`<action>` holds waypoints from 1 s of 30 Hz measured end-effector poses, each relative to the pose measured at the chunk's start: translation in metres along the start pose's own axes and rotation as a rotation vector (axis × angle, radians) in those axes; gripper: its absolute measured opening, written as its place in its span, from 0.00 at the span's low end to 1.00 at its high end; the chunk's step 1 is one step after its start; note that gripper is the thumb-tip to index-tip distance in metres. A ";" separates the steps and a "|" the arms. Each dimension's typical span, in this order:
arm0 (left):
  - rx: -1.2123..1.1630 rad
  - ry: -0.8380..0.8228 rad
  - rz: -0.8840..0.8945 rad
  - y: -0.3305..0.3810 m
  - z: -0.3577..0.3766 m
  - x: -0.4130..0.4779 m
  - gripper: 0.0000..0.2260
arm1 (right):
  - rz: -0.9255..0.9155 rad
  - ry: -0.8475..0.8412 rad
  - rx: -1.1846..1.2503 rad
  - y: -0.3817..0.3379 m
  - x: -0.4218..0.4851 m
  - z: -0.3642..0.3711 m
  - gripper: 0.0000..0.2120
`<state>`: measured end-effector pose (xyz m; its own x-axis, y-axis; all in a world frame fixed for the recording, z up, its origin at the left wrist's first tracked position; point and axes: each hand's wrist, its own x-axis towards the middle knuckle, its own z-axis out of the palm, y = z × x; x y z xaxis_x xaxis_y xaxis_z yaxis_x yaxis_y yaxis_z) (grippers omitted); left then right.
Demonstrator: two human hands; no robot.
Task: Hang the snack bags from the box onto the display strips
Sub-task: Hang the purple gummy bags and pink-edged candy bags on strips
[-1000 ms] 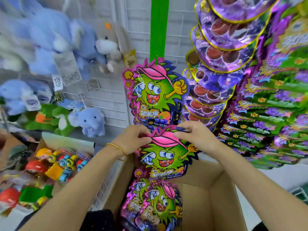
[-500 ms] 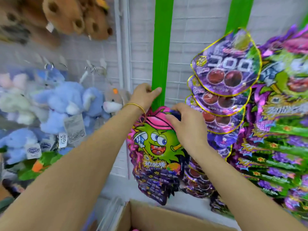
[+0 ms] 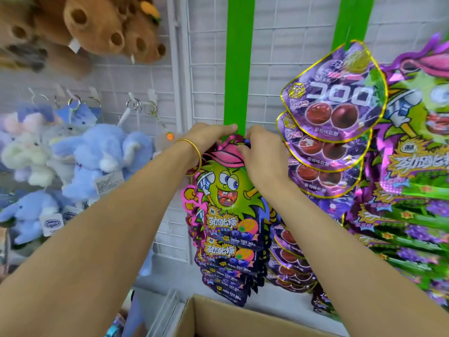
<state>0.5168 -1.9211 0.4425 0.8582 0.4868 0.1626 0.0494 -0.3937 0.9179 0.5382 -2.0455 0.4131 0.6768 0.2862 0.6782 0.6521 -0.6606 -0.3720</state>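
At the lower part of a green display strip [image 3: 239,57], a snack bag [image 3: 226,190] showing a green cartoon monster in a pink cap hangs upright, above more matching bags [image 3: 230,254]. The left hand [image 3: 209,138] curls over its top edge while the right hand [image 3: 263,156] pinches that edge just beside it. Purple gummy bags [image 3: 335,98] hang to the right, and a cardboard box [image 3: 230,319] sits below.
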 end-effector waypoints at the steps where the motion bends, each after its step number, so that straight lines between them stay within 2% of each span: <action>1: -0.008 0.003 -0.007 0.000 0.000 0.000 0.18 | 0.007 -0.010 -0.005 0.000 0.000 0.000 0.11; 6: -0.007 0.024 -0.017 0.001 0.001 -0.004 0.22 | 0.025 -0.060 -0.011 0.003 -0.003 0.002 0.11; 9: -0.002 0.018 0.012 -0.002 0.001 -0.006 0.19 | 0.025 -0.088 -0.002 0.009 -0.008 0.007 0.11; 12: 0.021 0.007 0.118 -0.012 0.003 -0.013 0.12 | 0.019 -0.125 -0.025 0.014 -0.015 0.012 0.12; 15: -0.007 0.054 0.273 -0.034 0.006 -0.020 0.19 | 0.006 -0.133 -0.068 0.015 -0.018 0.012 0.14; 17: -0.018 0.165 0.400 -0.050 0.007 -0.031 0.23 | -0.031 -0.137 -0.156 0.015 -0.023 0.010 0.13; 20: -0.042 0.257 0.484 -0.077 0.014 -0.064 0.22 | -0.130 0.007 -0.250 0.022 -0.048 0.003 0.14; 23: -0.065 0.174 0.409 -0.117 0.031 -0.112 0.18 | -0.177 0.269 -0.139 0.038 -0.103 -0.003 0.13; 24: -0.063 0.108 0.347 -0.133 0.037 -0.127 0.17 | -0.139 0.223 -0.079 0.047 -0.126 -0.001 0.12; 25: -0.042 0.025 0.272 -0.150 0.044 -0.140 0.17 | -0.055 0.091 -0.003 0.060 -0.150 0.008 0.11; 28: 0.107 -0.237 0.044 -0.193 0.059 -0.168 0.16 | 0.202 -0.488 0.049 0.116 -0.232 0.053 0.11; 30: 0.183 -0.316 -0.027 -0.211 0.063 -0.174 0.15 | 0.348 -0.795 0.011 0.152 -0.283 0.086 0.13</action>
<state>0.3894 -1.9720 0.1978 0.9694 0.2456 -0.0068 0.1404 -0.5310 0.8357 0.4748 -2.1669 0.1101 0.8735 0.4724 -0.1179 0.3645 -0.7950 -0.4850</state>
